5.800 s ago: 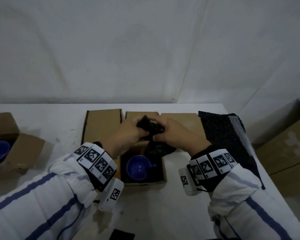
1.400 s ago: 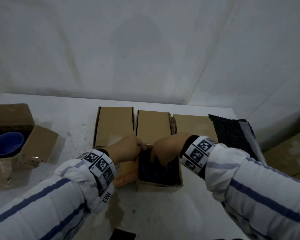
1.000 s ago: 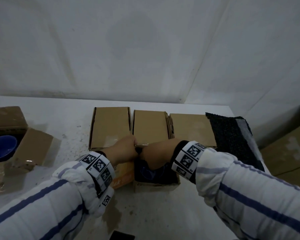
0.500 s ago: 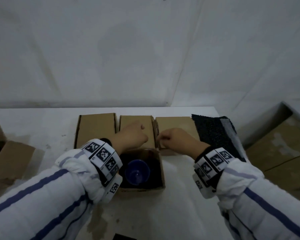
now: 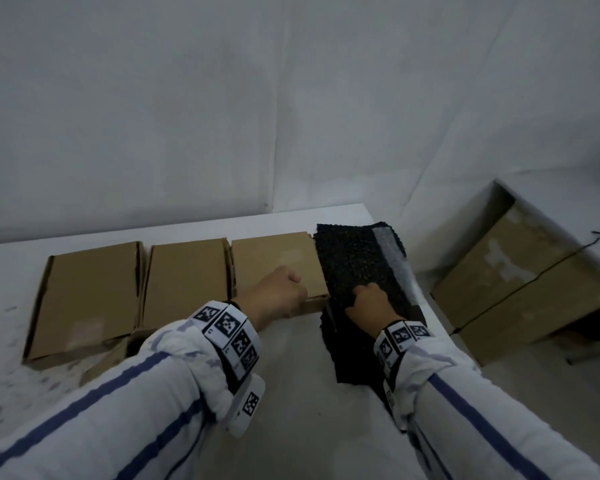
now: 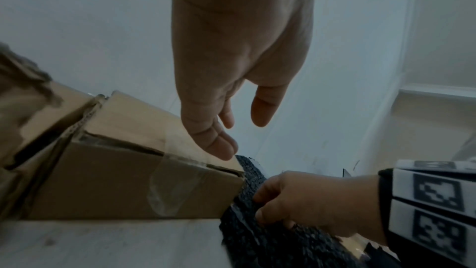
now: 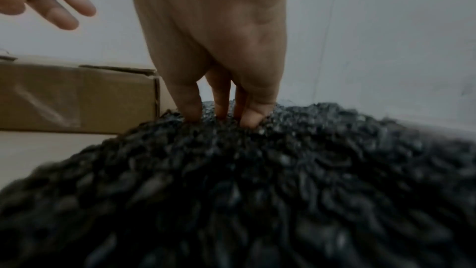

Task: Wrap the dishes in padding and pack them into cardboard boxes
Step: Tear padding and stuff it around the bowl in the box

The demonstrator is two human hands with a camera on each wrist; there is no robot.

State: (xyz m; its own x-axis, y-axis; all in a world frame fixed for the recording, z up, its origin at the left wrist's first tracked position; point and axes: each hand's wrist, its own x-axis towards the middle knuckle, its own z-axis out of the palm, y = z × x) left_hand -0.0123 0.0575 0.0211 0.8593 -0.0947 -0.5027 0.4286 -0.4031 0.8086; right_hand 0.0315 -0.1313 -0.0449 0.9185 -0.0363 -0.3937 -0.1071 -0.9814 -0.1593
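A stack of black padding sheets (image 5: pixel 354 261) lies at the table's right end, with a clear bubble sheet (image 5: pixel 392 258) along its far side. My right hand (image 5: pixel 369 306) grips the top sheet near its left edge, fingers dug into the black padding (image 7: pixel 257 191). The left wrist view shows my right hand (image 6: pixel 309 201) pinching that edge beside a box corner. My left hand (image 5: pixel 278 296) hovers over the rightmost closed cardboard box (image 5: pixel 274 261), and its fingers (image 6: pixel 219 146) are relaxed and hold nothing. No dish is in sight.
Two more closed cardboard boxes (image 5: pixel 87 296) (image 5: pixel 186 278) stand in a row at the back of the white table (image 5: pixel 291 393). A cardboard flap (image 5: pixel 118 355) pokes out from behind my left sleeve. Large cartons (image 5: pixel 520 282) sit on the floor past the table's right edge.
Both hands have left the open box with the blue cup, which is now hidden by my left sleeve. My right hand moved right onto the padding and took hold of it.
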